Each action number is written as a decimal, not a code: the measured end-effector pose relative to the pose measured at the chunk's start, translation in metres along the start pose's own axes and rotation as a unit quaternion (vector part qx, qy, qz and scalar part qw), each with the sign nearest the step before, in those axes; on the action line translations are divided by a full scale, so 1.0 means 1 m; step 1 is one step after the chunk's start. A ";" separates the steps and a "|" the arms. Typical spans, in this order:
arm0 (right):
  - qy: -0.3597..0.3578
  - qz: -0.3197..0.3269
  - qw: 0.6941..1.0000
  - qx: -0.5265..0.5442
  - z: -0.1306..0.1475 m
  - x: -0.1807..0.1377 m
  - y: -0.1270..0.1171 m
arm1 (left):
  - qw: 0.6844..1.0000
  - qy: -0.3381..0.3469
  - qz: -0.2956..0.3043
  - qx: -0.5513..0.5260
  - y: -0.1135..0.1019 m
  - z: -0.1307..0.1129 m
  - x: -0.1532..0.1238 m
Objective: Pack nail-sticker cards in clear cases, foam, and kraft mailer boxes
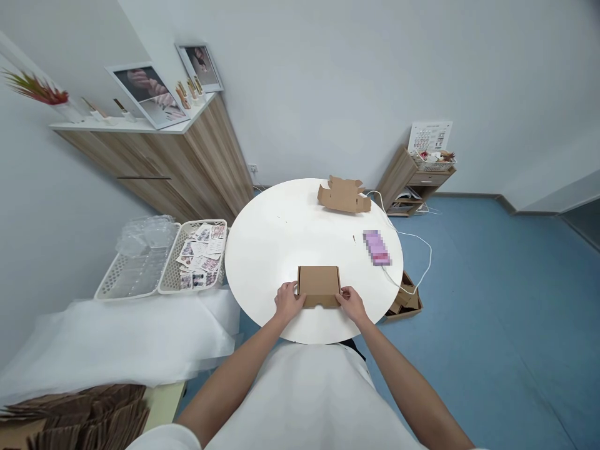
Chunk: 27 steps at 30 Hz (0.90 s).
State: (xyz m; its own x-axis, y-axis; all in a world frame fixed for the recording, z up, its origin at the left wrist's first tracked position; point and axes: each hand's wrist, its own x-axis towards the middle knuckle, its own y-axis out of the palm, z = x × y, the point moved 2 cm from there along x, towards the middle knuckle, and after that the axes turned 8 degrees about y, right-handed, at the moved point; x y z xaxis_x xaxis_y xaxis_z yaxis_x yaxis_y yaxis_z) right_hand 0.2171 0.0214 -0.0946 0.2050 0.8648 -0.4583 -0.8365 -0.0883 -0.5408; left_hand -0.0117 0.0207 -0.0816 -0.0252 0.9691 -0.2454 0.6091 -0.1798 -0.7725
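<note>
- While the brown box [319, 282] is sitting near your edge of the white table [262, 250], your left hand [288, 301] is pinching its near left corner.
- Your right hand [352, 304] is doing likewise at the near right, fingers closed on cardboard.
- Off right, some pixelated purple thing [376, 248] is sitting.
- Further back, an opened-out carton [344, 195] is lying near the far rim.

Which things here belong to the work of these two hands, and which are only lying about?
Belong: box, touched by left hand and right hand; table, under it; probably the open carton, also cardboard.

Seem just lying about: blurred purple item; card basket; pictures.
</note>
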 end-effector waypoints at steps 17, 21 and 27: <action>-0.071 0.137 0.986 0.058 0.048 -0.030 -0.034 | 0.973 0.171 0.095 -0.119 -0.045 -0.004 -0.005; -0.047 0.155 0.986 0.045 0.061 -0.023 -0.036 | 0.976 0.137 0.123 -0.120 -0.046 -0.005 0.007; 0.013 0.186 0.979 0.080 0.067 -0.007 -0.034 | 0.986 0.111 0.061 -0.105 -0.041 -0.003 0.016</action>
State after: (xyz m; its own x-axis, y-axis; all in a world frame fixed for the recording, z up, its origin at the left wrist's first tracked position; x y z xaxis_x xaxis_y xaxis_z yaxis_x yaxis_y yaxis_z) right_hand 0.2099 0.0514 -0.0259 -0.1188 0.7744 -0.6214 -0.9243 -0.3149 -0.2158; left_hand -0.0346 0.0446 -0.0516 0.2178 0.9598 -0.1769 0.7484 -0.2806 -0.6009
